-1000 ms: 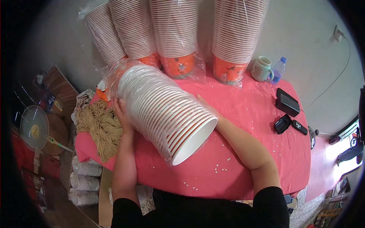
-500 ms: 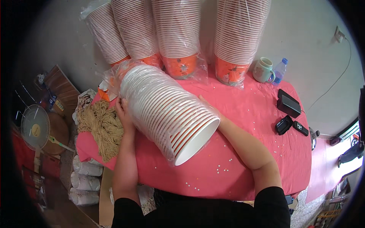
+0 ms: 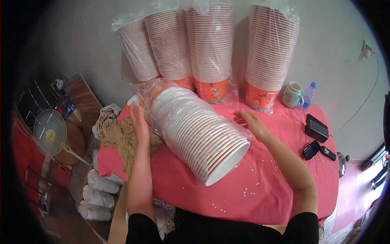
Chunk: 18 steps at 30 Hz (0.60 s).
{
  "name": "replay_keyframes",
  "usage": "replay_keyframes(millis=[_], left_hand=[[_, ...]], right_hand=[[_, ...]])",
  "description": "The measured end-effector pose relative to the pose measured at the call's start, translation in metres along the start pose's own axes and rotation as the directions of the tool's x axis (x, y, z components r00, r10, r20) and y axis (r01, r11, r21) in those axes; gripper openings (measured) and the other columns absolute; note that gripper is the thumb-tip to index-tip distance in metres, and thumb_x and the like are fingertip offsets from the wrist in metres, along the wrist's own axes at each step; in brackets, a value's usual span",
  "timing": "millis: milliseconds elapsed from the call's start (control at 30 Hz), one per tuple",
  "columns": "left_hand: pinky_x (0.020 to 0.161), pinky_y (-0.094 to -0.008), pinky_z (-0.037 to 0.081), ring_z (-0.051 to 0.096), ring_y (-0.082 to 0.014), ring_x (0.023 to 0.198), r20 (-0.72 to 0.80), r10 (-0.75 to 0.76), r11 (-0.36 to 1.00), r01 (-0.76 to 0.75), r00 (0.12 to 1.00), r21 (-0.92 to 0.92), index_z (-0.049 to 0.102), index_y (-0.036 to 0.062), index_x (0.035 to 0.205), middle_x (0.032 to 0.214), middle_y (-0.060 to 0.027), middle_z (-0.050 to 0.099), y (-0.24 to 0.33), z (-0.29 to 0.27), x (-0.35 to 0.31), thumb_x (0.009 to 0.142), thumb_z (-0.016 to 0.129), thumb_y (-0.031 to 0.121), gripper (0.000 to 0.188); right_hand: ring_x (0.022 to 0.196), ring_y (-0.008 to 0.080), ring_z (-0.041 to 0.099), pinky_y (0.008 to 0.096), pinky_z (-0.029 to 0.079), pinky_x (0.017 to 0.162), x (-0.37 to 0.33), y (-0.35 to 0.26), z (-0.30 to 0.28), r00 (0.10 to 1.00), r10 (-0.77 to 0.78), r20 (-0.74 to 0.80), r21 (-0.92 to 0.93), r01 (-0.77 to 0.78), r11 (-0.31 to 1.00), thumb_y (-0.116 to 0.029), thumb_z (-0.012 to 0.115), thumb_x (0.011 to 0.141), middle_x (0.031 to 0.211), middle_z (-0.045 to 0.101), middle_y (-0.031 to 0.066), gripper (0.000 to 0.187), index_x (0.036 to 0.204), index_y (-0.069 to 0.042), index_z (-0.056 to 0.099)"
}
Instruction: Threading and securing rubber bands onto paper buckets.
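A stack of nested white paper buckets (image 3: 195, 130) in clear plastic wrap lies on its side on the pink-covered table (image 3: 174, 179). Its open white mouth points toward me and to the right; orange printing shows at the far left end. My left hand (image 3: 140, 124) is beside that far end, fingers stretched forward next to the bunched plastic; whether it touches the wrap is hard to tell. To the right of the stack, my right hand (image 3: 252, 122) hovers with fingers spread, apart from the buckets and holding nothing.
Several tall wrapped bucket stacks (image 3: 209, 44) stand along the wall. A mug (image 3: 291, 95), a bottle (image 3: 308, 95), a black box (image 3: 316, 128) and small black devices (image 3: 311, 150) sit at the right. Tan strings (image 3: 120, 136) hang over the left edge; small white dots (image 3: 248, 191) are scattered about.
My right hand has come off the stack's side and opened. My left hand has slid farther forward along the stack toward its far end. The whole view has shifted a little.
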<state>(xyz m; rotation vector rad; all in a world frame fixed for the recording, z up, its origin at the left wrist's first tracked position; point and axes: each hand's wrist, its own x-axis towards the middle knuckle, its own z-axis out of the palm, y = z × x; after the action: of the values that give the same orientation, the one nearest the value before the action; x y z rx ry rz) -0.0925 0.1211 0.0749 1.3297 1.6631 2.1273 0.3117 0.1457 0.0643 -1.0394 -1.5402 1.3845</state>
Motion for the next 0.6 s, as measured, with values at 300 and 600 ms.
replay_keyframes(millis=[300, 600], left_hand=[[0.115, -0.0469, 0.019, 0.022, -0.0392, 0.142, 0.399, 0.363, 0.869, -0.460, 0.842, 0.180, 0.027, 0.0045, 0.148, 0.152, -0.0223, 0.028, 0.029, 0.037, -0.015, 0.087, 0.065, 0.038, 0.080], [0.113, -0.0396, 0.026, 0.032, -0.0324, 0.138, 0.397, 0.121, 0.962, -0.206, 0.910, 0.177, 0.037, -0.0020, 0.142, 0.148, -0.0210, 0.034, -0.022, 0.025, 0.006, 0.094, 0.057, 0.039, 0.066]], right_hand=[[0.139, 0.0209, 0.032, 0.0368, 0.028, 0.114, -0.052, -0.007, 0.018, 0.912, 0.070, 0.403, 0.338, -0.220, 0.915, -0.054, 0.035, 0.100, 0.151, 0.034, 0.0098, 0.069, 0.150, -0.008, 0.026], [0.124, 0.0228, 0.052, 0.0366, 0.041, 0.107, 0.006, 0.006, 0.068, 0.917, 0.170, 0.360, 0.627, -0.373, 0.684, -0.043, 0.037, 0.103, 0.140, 0.050, 0.0120, 0.056, 0.144, -0.006, 0.039]])
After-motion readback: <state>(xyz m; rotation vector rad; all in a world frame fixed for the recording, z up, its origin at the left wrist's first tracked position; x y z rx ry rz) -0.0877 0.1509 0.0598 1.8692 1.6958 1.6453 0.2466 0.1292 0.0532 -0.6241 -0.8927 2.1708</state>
